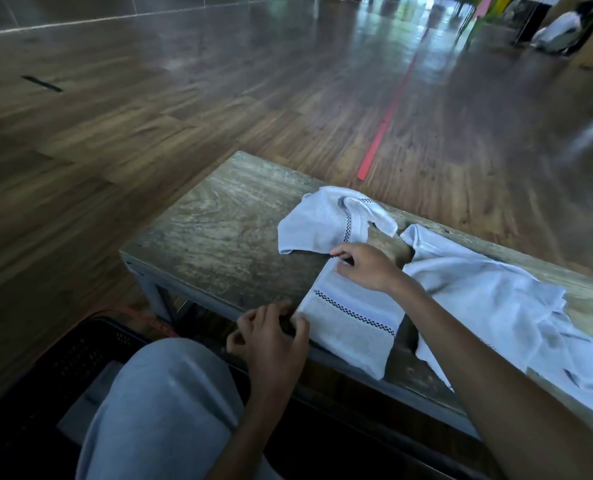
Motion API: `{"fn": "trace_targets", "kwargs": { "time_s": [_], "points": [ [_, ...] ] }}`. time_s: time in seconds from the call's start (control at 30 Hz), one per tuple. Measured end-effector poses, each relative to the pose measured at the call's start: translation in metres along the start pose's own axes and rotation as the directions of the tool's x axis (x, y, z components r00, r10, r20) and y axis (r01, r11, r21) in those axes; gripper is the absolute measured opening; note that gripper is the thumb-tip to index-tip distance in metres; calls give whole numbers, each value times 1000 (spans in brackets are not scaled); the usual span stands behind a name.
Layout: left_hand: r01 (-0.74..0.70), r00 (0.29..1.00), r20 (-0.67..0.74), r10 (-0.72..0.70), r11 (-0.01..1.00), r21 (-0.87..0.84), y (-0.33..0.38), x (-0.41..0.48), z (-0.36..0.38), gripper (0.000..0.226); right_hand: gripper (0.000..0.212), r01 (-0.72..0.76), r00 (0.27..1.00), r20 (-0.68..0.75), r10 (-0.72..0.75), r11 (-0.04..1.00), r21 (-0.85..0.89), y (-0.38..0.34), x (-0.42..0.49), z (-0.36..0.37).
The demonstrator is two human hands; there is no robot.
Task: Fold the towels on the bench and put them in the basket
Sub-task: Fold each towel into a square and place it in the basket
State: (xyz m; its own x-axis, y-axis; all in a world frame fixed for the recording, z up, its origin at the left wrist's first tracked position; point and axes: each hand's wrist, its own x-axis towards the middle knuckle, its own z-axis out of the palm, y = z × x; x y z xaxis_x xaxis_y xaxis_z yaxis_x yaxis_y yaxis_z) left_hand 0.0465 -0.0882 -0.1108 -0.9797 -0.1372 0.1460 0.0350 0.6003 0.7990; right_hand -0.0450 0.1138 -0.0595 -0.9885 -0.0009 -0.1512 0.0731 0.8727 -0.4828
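Note:
A white towel with a black checked stripe lies folded on the wooden bench near its front edge. My left hand pinches its near left corner. My right hand pinches its far left corner. Behind it lies a crumpled white towel with the same stripe. A larger rumpled white towel spreads over the bench to the right, partly under my right forearm. A black basket stands on the floor at the lower left, partly hidden by my knee.
My knee in grey trousers fills the lower middle. Something pale shows in the basket beside my knee. A red tape line runs across the wooden floor beyond the bench. Blurred objects stand at the far top right.

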Motion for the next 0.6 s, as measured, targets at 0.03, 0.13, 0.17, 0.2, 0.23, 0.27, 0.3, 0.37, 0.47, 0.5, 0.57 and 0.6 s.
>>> {"fn": "trace_targets", "kwargs": {
  "time_s": [0.03, 0.13, 0.17, 0.2, 0.23, 0.27, 0.3, 0.37, 0.47, 0.5, 0.57, 0.6],
  "points": [
    [-34, 999, 39, 32, 999, 35, -1, 1, 0, 30, 34, 3, 999, 36, -2, 999, -38, -1, -1, -2],
    [-115, 978, 191, 81, 978, 173, -2, 10, -5, 40, 42, -16, 991, 135, 23, 998, -58, -3, -3, -8],
    [-136, 965, 249, 84, 971, 199, -2, 15, -8, 41, 42, -49, 983, 174, 57, 998, -47, -4, -4, -11],
    [-152, 949, 304, 82, 965, 215, -2, 20, -11, 40, 39, -84, 972, 217, 87, 996, -26, -3, -7, -14],
    [-163, 934, 349, 79, 962, 218, -1, 25, -13, 38, 35, -109, 958, 266, 105, 994, 1, -3, -11, -20],
    [-170, 915, 395, 75, 962, 213, 0, 30, -15, 36, 37, -133, 942, 316, 116, 991, 33, -1, -14, -25],
    [-179, 895, 440, 73, 962, 205, 1, 35, -18, 35, 38, -156, 927, 353, 128, 986, 52, 1, -20, -32],
    [-227, 851, 519, 83, 949, 221, 8, 43, -22, 27, 39, -187, 919, 367, 143, 979, 87, 4, -34, -44],
    [-316, 780, 615, 112, 919, 234, 20, 56, -22, 24, 38, -194, 928, 350, 128, 968, 161, 11, -55, -58],
    [-313, 763, 634, 125, 930, 193, 22, 62, -18, 23, 36, -202, 934, 334, 130, 961, 190, 15, -62, -61],
    [-247, 735, 663, 143, 967, 66, 28, 76, -5, 15, 37, -243, 944, 285, 164, 933, 265, 26, -76, -66],
    [-220, 734, 661, 158, 975, 12, 33, 82, 2, 12, 35, -260, 949, 255, 185, 917, 304, 33, -83, -68]
  ]
}}
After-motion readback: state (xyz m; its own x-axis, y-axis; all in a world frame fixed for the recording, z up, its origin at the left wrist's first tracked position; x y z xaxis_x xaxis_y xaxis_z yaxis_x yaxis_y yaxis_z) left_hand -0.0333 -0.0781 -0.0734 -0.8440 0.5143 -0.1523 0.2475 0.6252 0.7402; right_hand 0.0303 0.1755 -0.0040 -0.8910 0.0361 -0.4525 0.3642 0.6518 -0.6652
